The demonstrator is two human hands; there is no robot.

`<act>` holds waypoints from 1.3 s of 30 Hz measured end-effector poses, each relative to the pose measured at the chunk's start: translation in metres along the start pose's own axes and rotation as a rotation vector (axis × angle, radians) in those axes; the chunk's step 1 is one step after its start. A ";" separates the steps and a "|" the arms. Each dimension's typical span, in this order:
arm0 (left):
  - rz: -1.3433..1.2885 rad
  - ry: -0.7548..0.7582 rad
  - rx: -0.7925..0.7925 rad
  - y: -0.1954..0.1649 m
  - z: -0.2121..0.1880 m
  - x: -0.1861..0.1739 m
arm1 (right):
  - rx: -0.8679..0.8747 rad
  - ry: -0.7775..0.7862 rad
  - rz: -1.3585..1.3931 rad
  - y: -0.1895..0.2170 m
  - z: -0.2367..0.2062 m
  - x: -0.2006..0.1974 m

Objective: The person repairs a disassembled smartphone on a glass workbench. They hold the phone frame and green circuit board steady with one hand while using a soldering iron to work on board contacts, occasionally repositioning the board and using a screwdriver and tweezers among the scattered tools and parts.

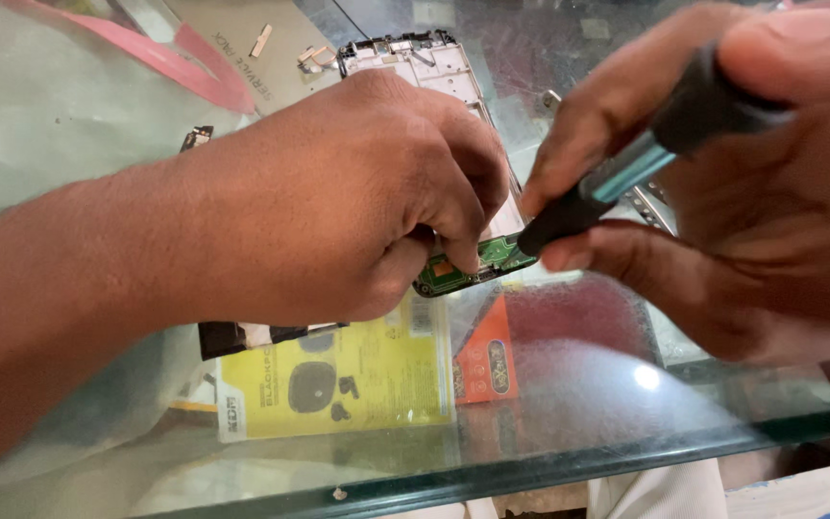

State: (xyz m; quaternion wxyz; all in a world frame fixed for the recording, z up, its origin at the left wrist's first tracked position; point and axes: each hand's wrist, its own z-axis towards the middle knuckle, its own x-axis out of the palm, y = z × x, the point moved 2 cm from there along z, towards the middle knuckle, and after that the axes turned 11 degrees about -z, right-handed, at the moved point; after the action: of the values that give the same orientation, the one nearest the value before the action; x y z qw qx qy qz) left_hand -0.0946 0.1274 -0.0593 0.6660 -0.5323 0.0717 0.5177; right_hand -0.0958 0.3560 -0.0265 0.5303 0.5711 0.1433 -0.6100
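Observation:
An opened phone frame (431, 63) lies on the glass counter, silver inside, with a small green circuit board (477, 260) at its near end. My left hand (338, 197) covers the middle of the phone and presses its fingertips down on the green board. My right hand (722, 183) grips a screwdriver (626, 168) with a black and teal handle, held slanted, its tip end pointing down at the green board beside my left fingers. The tip itself is hidden.
The glass countertop (569, 423) shows a yellow and an orange package (338, 380) beneath it. A pink strip (160, 58), a grey pouch (242, 38) and small loose metal parts (311, 56) lie at the back. The counter's front edge runs along the bottom.

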 end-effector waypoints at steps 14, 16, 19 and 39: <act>0.018 -0.011 -0.005 -0.002 0.001 0.000 | 0.267 0.012 -0.150 0.008 0.010 -0.004; 0.010 -0.025 0.013 -0.002 0.001 0.000 | 0.135 -0.006 -0.046 0.010 0.014 -0.005; 0.031 -0.029 0.046 -0.002 0.001 0.001 | 0.075 -0.022 0.066 0.005 0.023 -0.007; 0.002 0.002 0.023 -0.004 0.001 -0.004 | 0.033 -0.008 0.071 -0.002 0.006 0.006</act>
State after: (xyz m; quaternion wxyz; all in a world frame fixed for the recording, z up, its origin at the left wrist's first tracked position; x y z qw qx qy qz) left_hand -0.0935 0.1263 -0.0541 0.6715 -0.5252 0.0790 0.5168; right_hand -0.0994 0.3486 -0.0307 0.5424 0.5820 0.1107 -0.5956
